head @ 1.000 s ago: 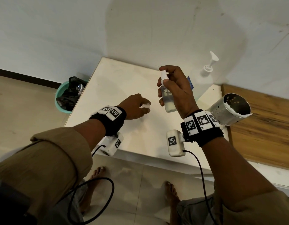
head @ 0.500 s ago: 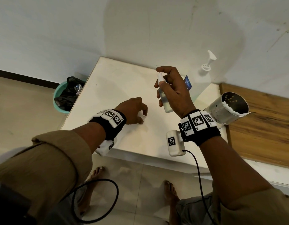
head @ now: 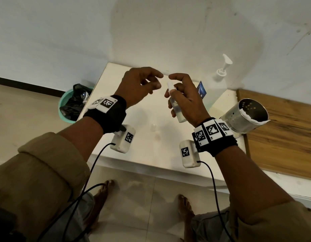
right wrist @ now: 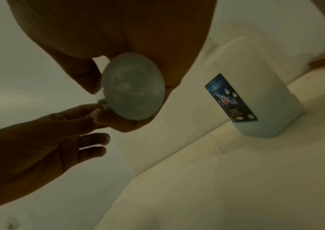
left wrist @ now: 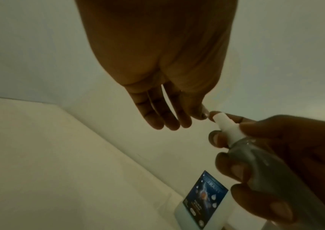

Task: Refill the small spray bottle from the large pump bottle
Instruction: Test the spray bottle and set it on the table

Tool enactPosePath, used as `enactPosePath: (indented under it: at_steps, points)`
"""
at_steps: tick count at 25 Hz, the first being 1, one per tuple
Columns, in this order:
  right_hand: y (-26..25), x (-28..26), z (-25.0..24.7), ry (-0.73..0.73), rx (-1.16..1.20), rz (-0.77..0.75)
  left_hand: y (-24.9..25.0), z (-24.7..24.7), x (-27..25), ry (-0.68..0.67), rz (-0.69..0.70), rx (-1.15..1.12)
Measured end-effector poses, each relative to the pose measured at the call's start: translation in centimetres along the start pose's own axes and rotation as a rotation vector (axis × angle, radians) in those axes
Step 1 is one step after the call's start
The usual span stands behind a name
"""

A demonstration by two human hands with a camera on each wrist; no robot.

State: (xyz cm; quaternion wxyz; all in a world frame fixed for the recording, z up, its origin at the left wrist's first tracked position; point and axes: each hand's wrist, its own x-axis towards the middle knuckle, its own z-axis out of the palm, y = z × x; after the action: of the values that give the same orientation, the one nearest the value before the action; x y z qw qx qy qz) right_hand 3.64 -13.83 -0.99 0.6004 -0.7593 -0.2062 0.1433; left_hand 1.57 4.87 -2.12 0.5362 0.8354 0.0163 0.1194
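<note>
My right hand (head: 174,92) grips the small clear spray bottle (head: 176,109) upright over the white table (head: 151,154), index finger arched over its white nozzle (head: 170,86). The bottle's round base (right wrist: 133,87) fills the right wrist view. My left hand (head: 159,81) hovers just left of the nozzle (left wrist: 224,124), fingers relaxed and empty, thumb tip almost at the nozzle's top. A small clear cap (head: 153,127) lies on the table below. The large white pump bottle (head: 216,88) with a blue label (right wrist: 230,99) stands at the back right against the wall.
A perforated metal canister (head: 245,116) lies tilted at the table's right edge, beside a wooden board (head: 282,133). A green bin (head: 63,110) with a black bag sits on the floor left of the table. My bare feet are below the table's near edge.
My left hand set the clear cap down on the table, let it go and rose to the spray nozzle. The right hand kept hold of the bottle.
</note>
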Motion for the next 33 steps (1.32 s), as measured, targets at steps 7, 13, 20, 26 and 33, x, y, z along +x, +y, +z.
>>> enactPosePath:
  at_steps: [7, 13, 20, 26, 33]
  points:
    - [-0.3, -0.2, 0.2, -0.064, 0.049, 0.039, 1.2, 0.2, -0.2, -0.056, 0.058, -0.110]
    - [-0.8, -0.3, 0.2, -0.086, 0.103, 0.051, 1.3, 0.0, -0.1, -0.040, 0.086, -0.095]
    - [-1.3, -0.4, 0.3, -0.098, 0.228, 0.102, 1.2, 0.0, -0.2, -0.056, 0.122, -0.169]
    - [-1.6, -0.2, 0.4, -0.132, 0.356, 0.113, 1.1, 0.1, -0.2, -0.061, 0.113, -0.282]
    - [-1.7, -0.1, 0.4, -0.137, 0.380, 0.100, 1.0, 0.2, -0.1, -0.071, 0.062, -0.308]
